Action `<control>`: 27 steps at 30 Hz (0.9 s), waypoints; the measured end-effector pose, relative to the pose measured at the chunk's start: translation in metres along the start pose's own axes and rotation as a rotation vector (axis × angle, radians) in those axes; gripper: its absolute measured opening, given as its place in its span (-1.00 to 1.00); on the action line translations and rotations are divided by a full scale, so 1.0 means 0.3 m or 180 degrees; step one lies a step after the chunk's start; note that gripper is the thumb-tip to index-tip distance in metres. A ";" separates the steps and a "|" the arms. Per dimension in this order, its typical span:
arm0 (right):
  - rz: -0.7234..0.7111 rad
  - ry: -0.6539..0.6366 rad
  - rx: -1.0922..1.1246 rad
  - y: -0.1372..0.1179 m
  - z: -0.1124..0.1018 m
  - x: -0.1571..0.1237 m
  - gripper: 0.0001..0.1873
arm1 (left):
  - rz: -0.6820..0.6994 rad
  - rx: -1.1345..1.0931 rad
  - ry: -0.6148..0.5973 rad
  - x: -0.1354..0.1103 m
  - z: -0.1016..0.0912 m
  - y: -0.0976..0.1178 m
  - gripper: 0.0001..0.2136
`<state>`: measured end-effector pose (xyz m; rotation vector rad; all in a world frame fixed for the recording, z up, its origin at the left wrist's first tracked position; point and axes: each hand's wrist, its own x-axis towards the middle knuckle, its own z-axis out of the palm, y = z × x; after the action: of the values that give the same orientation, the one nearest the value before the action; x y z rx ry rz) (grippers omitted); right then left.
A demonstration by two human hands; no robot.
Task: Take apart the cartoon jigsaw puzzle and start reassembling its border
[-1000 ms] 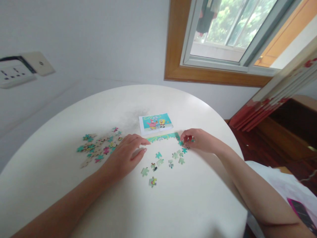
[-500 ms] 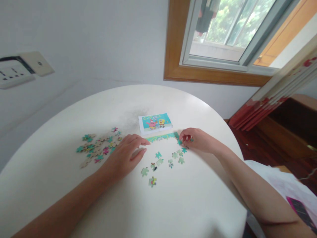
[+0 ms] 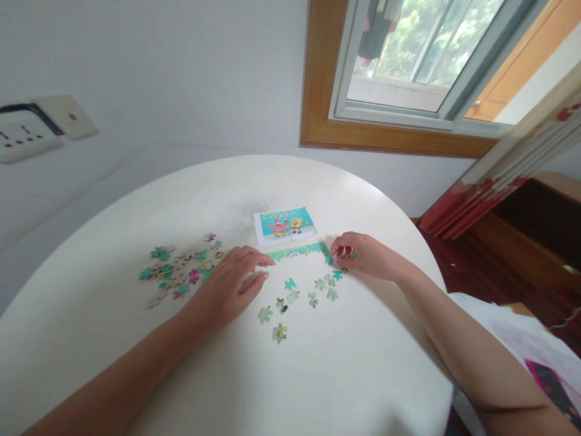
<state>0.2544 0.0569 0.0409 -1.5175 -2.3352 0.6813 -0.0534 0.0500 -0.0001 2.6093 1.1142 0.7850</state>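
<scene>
A joined strip of jigsaw puzzle (image 3: 297,251), teal with yellow-green marks, lies below the picture card (image 3: 288,224) and turns down at its right end. My left hand (image 3: 233,275) rests with fingers apart, its index fingertip by the strip's left end and nothing visibly held. At the right end, my right hand (image 3: 358,255) has thumb and fingers drawn together close against the edge pieces; whatever is between the tips is hidden. Several loose puzzle pieces (image 3: 293,297) lie between the hands. A few more show partly under my right palm.
A larger pile of loose pieces (image 3: 175,272), some turned brown side up, spreads left of my left hand. The round white table (image 3: 354,369) meets the wall near a wood-framed window (image 3: 318,130). White cloth (image 3: 494,327) and a pink-edged dark object (image 3: 551,384) are at the right.
My right hand has shifted slightly to the right and away from me, leaving more of the strip's right end showing. My left hand and the loose pieces stay where they were.
</scene>
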 end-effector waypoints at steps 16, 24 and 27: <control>-0.0094 -0.0105 -0.0674 -0.031 -0.020 -0.014 -0.70 | 0.0021 -0.0042 -0.0011 -0.001 0.000 0.002 -0.85; -0.0210 -0.0101 -0.0571 -0.025 -0.018 -0.020 -0.70 | 0.0053 -0.0070 0.0001 0.003 0.000 0.005 -0.86; -0.0228 -0.0112 -0.0580 -0.028 -0.018 -0.019 -0.71 | 0.0054 -0.0070 0.0008 0.000 -0.001 0.005 -0.87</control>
<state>0.2528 0.0501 0.0500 -1.4965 -2.5245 0.4931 -0.0526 0.0490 0.0006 2.6037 1.0793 0.7996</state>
